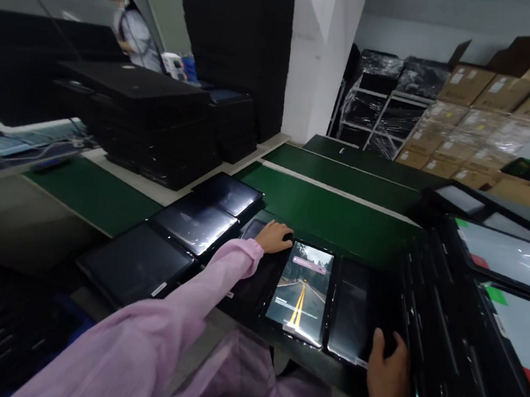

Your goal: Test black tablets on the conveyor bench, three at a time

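A lit tablet (301, 292) showing a road picture lies in a row of dark tablets on the green bench. My left hand (274, 237) rests with curled fingers on the top edge of the dark tablet (257, 273) just left of the lit one. My right hand (387, 379) grips the near corner of a dark tablet (351, 312) to the right of the lit one, thumb on top. Both sleeves are pink.
Three dark tablets (193, 222) lie in a line to the left. Black trays with film-covered tablets (507, 259) stand at the right. Stacked black trays (136, 115) sit behind, cardboard boxes (486, 121) at the back right. Another person (132, 23) stands far left.
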`<action>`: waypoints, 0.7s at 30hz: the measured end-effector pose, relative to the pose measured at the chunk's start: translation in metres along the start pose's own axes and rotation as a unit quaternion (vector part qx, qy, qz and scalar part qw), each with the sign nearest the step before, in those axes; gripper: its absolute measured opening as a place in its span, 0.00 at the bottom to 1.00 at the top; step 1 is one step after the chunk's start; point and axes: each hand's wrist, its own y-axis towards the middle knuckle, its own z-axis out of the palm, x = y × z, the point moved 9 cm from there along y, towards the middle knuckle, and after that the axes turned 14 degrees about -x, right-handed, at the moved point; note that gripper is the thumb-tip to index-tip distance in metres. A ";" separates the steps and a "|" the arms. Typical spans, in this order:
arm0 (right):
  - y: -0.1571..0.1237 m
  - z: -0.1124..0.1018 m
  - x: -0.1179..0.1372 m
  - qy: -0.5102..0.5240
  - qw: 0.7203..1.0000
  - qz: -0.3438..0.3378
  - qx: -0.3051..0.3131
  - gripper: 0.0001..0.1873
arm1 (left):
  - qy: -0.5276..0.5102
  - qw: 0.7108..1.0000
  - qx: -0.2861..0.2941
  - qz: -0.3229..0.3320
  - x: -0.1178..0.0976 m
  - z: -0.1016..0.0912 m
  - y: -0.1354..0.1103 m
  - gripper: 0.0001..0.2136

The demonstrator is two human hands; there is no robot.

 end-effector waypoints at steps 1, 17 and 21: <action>-0.006 -0.003 -0.005 0.009 1.000 0.013 -0.011 0.54 | 0.007 1.000 0.001 -0.002 0.004 0.001 0.002 0.17; -0.021 -0.015 -0.016 0.102 0.987 0.017 -0.127 0.40 | 0.014 0.997 -0.060 -0.040 0.026 0.014 -0.009 0.16; -0.020 -0.013 -0.020 0.119 0.985 0.026 -0.122 0.38 | 0.002 0.997 -0.061 -0.039 0.023 0.011 -0.005 0.17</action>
